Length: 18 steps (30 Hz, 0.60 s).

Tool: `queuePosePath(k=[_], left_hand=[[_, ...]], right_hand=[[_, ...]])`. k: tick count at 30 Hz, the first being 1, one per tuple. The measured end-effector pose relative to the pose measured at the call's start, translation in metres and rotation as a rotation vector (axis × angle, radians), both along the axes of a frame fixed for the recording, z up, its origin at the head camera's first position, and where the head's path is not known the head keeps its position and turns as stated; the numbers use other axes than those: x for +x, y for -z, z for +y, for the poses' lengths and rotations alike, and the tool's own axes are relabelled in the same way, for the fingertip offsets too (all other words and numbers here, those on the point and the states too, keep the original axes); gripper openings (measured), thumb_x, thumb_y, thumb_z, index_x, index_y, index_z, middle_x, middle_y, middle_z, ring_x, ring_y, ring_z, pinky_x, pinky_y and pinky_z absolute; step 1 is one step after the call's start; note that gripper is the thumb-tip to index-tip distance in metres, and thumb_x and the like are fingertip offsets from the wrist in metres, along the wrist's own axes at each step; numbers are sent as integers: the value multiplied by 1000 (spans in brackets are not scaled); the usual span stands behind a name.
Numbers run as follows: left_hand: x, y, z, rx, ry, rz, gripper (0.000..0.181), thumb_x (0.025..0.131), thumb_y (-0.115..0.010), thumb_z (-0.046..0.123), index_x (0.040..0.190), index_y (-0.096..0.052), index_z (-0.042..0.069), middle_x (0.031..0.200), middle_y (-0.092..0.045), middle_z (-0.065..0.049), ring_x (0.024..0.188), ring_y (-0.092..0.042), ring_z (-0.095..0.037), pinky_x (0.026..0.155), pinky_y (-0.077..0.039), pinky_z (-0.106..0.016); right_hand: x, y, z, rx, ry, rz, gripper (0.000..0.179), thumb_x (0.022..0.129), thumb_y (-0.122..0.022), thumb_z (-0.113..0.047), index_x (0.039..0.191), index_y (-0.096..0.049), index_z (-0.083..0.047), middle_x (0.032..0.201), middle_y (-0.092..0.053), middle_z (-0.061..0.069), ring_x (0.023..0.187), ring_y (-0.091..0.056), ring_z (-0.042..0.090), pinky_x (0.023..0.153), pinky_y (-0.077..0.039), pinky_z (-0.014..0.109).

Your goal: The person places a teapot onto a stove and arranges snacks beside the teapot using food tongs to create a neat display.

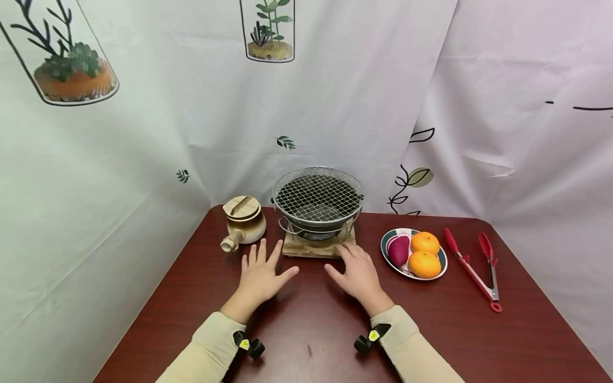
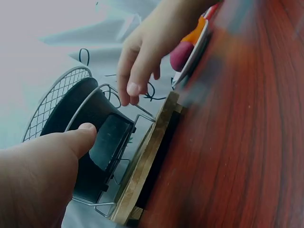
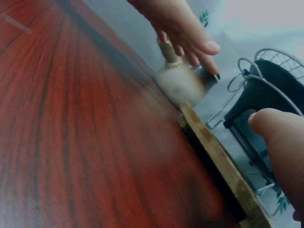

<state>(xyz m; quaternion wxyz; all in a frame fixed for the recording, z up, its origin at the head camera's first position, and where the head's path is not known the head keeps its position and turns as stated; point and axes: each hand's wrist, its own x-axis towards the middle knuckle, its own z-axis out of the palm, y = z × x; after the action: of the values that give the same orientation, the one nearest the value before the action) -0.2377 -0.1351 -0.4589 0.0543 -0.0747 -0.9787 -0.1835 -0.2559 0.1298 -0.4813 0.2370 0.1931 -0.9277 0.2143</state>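
Observation:
Both hands hover over the table in front of a round charcoal grill [image 1: 318, 199] with a wire mesh top, which stands on a wooden board [image 1: 306, 247]. My left hand [image 1: 261, 276] has its fingers spread and holds nothing; it is nearest to the grill's front left and a small clay teapot [image 1: 251, 229] with a wooden lid and side handle. My right hand [image 1: 356, 271] is empty too, fingers extended and slightly bent, its fingertips overlapping the board's front right corner in the head view. In the left wrist view the grill's dark bowl [image 2: 90, 114] sits in a wire frame.
Right of the grill, a plate [image 1: 390, 260] carries two oranges [image 1: 425, 255] and a purple sweet potato [image 1: 399, 251]. Farther right lie red-tipped tongs [image 1: 479, 276], spread apart. White printed curtains [image 1: 335, 106] hang behind and beside the dark red table [image 1: 306, 319].

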Motion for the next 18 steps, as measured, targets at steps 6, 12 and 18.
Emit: queuePosePath(k=[6,12,18], left_hand=[[0,0,3,16,-15,-4,87,91,-53,70,161,-29,23,164,-18,-27,150,-14,-51,115,-12,-70],[-2,0,6,35,-9,1,86,92,-52,69,161,-30,22,163,-18,-28,149,-15,-51,114,-12,-71],[0,-1,5,33,-18,-12,86,92,-51,70,161,-30,23,164,-17,-27,150,-13,-51,115,-11,-70]], right_hand=[[-4,8,-5,24,-4,-47,55,89,-69,-47,131,-65,-10,129,-62,10,124,-54,31,102,-43,55],[-8,13,-9,55,1,-26,55,88,-71,-45,130,-66,-8,128,-63,12,124,-55,33,102,-43,55],[-9,18,-15,102,5,-22,55,89,-69,-46,130,-65,-9,130,-62,12,125,-53,35,103,-42,56]])
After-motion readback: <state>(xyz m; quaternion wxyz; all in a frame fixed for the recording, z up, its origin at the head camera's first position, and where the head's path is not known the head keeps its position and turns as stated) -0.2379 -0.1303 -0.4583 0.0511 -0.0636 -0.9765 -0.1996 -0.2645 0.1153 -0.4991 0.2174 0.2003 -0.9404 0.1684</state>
